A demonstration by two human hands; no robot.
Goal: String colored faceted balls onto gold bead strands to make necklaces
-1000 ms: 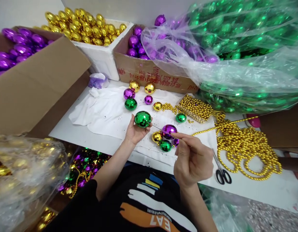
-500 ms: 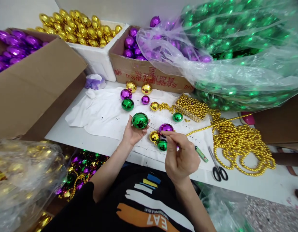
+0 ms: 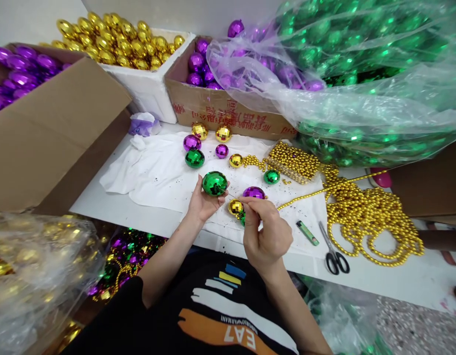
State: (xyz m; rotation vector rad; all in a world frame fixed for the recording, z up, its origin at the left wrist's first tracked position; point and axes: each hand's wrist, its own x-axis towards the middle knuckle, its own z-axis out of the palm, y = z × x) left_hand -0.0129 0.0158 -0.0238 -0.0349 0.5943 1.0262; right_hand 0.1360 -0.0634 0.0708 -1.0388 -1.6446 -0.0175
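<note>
My left hand [image 3: 204,201] is closed round a shiny green faceted ball [image 3: 214,183], held above the white cloth. In a pinch, my right hand [image 3: 266,230] grips a thin needle-like rod [image 3: 230,193] that reaches toward the ball's lower right side; whether its tip is inside the ball I cannot tell. Just past the right fingers lie a purple ball [image 3: 254,193], a gold ball [image 3: 235,207] and another green ball, partly hidden by the hand. Farther back on the cloth rest several loose gold, purple and green balls, among them a green one [image 3: 194,158].
Scissors [image 3: 336,251], a green lighter [image 3: 307,233] and a heap of gold bead strings [image 3: 368,217] lie at right. A clear box of gold beads [image 3: 293,161] stands behind. Cartons [image 3: 228,109], a white foam box [image 3: 154,91] and a plastic bag of green balls [image 3: 364,113] line the back.
My right hand has moved left and slightly down, bringing the rod closer to the green ball. My left hand holds the ball in nearly the same place.
</note>
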